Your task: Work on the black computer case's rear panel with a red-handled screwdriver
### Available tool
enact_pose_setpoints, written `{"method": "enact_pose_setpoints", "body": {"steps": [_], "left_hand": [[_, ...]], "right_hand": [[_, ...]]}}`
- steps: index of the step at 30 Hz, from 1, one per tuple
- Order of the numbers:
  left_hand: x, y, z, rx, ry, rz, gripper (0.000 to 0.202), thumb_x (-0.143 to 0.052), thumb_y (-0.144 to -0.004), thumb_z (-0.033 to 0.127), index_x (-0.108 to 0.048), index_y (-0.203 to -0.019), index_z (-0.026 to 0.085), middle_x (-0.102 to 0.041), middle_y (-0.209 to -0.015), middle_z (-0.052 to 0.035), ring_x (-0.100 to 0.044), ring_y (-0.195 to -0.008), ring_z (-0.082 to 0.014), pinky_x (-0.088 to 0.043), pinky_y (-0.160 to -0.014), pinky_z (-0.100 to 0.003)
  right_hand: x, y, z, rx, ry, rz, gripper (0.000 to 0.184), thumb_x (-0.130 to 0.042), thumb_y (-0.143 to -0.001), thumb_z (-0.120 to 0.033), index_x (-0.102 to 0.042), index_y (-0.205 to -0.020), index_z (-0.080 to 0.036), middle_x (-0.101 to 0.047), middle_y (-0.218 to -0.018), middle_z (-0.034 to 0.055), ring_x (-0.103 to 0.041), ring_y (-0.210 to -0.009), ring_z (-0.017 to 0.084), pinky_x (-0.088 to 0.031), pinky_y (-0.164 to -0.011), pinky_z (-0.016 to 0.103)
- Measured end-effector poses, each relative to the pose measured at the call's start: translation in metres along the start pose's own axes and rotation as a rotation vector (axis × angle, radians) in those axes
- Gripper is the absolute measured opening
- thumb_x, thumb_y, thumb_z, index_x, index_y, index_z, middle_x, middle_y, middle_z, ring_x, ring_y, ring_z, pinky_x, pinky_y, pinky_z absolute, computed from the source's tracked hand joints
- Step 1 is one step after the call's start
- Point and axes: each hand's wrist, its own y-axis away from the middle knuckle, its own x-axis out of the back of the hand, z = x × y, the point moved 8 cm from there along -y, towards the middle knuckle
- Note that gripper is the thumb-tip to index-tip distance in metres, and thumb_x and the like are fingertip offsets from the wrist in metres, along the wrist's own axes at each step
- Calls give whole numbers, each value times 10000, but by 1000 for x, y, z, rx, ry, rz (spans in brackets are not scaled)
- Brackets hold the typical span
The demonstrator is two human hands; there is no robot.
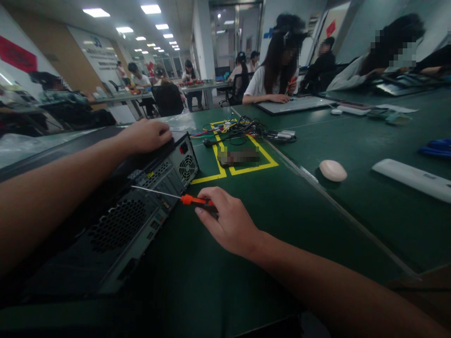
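Table, computer case, screwdriver: lining up at the back panel

Green table, broad, fills the near view. Computer case lies on it to the left, back face turned toward the right hand; large honeycomb vent, smaller fan grille at the far end. Tangle of cables well apart beyond, across yellow tape. One person at work across the table. Long white object and pale oval object off to the right.

Left hand rests on the case near its back edge, fingers curled in and close together; cannot tell whether they grip anything underneath.

Right hand pinches the orange-and-black handle of the screwdriver between thumb and curled fingers. Shaft points left, over the back face; cannot tell if the tip touches.

Step in hand, my reading: bringing the tool to the back panel while the other hand steadies the case. Next move calls for a seated tip, shaft squared to the panel, and a firmer wrap on the handle if turning is wanted; at this slant it could slip.
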Motion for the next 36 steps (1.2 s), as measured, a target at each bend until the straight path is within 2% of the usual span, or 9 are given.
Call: {"method": "enact_pose_setpoints", "body": {"steps": [7,13,20,25,36], "left_hand": [[0,0,0,-3,-5,3,497,-304,-989,446,-705,-952,154,-717,-892,-149,-655,-808,-267,-450,-735,-387],[0,1,1,0,-4,-4,511,-292,-988,454,-707,-972,157,-706,-883,-139,-635,-786,-247,-440,-727,-376],[-2,-1,-2,14,6,-16,526,-295,-985,476,-713,-984,157,-699,-890,-145,-654,-824,-270,-468,-770,-393],[-2,-1,-2,30,-7,-24,492,-314,-983,470,-702,-963,168,-707,-904,-140,-665,-858,-272,-492,-806,-397],[-2,0,-3,22,20,-12,474,-314,-976,476,-686,-926,185,-702,-893,-148,-671,-868,-289,-483,-811,-415]], "right_hand": [[5,-1,-1,19,-34,39,204,-595,-1021,-289,-616,-1205,-204,-666,-1094,60,-633,-909,190,-484,-732,306],[5,-1,1,1,-26,45,206,-573,-1038,-337,-632,-1183,-203,-689,-1076,56,-651,-935,205,-485,-809,355],[2,1,0,-7,-63,21,227,-603,-955,-247,-555,-1176,-222,-663,-989,23,-633,-807,176,-453,-699,313],[4,0,-2,-19,-47,5,152,-560,-975,-245,-545,-1126,-233,-642,-937,8,-608,-768,168,-429,-692,316],[3,-1,-1,-38,-18,-29,145,-560,-988,-268,-549,-1130,-240,-657,-970,15,-607,-782,175,-437,-715,325]]}}
